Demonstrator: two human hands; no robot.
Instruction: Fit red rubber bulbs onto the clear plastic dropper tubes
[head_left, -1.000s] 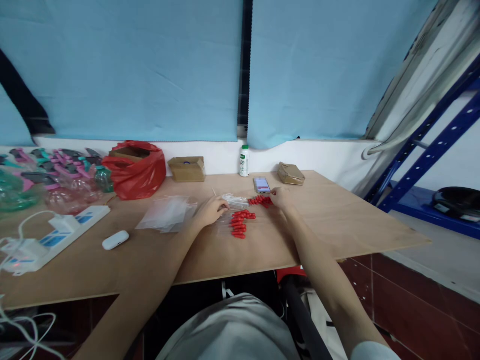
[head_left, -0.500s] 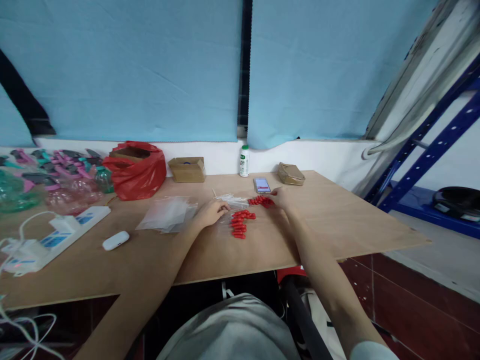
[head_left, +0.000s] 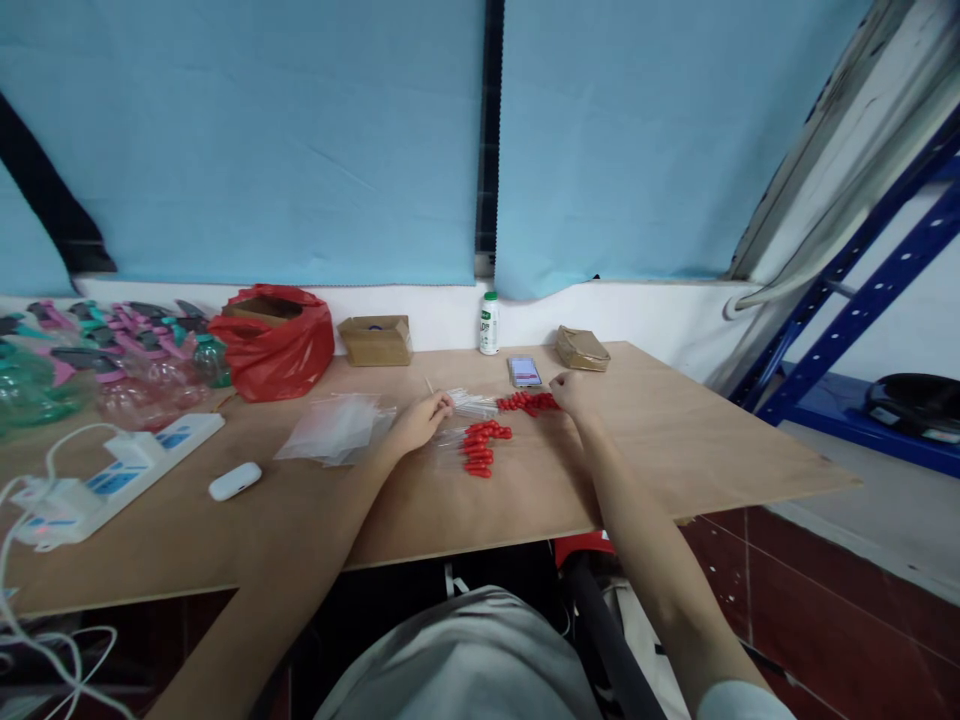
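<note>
My left hand [head_left: 421,422] hovers at the left end of a bunch of thin clear tubes [head_left: 474,403], its fingers curled together. A thin pale stick [head_left: 429,383] shows just behind its fingers; whether it is held cannot be made out. My right hand [head_left: 574,392] is closed, knuckles up, at the right end of a pile of small red bulbs [head_left: 523,401]. Its fingertips are hidden, so anything in them is unseen. Nearer to me, between the hands, lie several droppers [head_left: 478,452] with red bulbs pointing right and clear stems pointing left.
Flat clear plastic bags [head_left: 334,428] lie left of my left hand. Behind stand a cardboard box [head_left: 376,342], a white bottle [head_left: 489,325], a phone [head_left: 524,372] and a brown package [head_left: 583,348]. Leftward are a red bag [head_left: 281,350], spray bottles [head_left: 142,375], a power strip [head_left: 120,480] and a white case [head_left: 235,481].
My left hand has drawn slightly left and up, away from the droppers. My right hand has shifted slightly right, uncovering more of the red pile.
</note>
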